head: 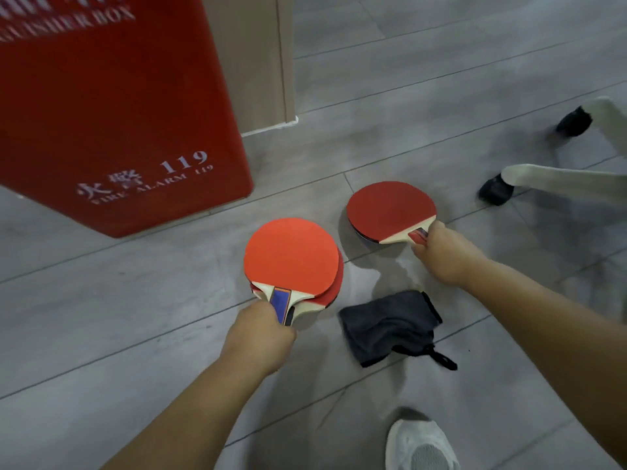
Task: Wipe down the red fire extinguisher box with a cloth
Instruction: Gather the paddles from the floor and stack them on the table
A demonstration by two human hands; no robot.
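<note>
The red fire extinguisher box (112,106) stands on the floor at the upper left, white "FIRE ALARM 119" lettering on its front. A dark grey cloth (390,325) lies crumpled on the floor between my arms, untouched. My left hand (259,335) grips the handles of stacked orange-red table tennis paddles (291,256) low over the floor. My right hand (442,254) grips the handle of darker red paddles (390,208), also stacked, to the right of the box.
Grey plank floor all around. A beige door frame (264,62) rises behind the box. White chair legs with black castors (497,189) sit at the right. A white shoe (420,446) is at the bottom edge.
</note>
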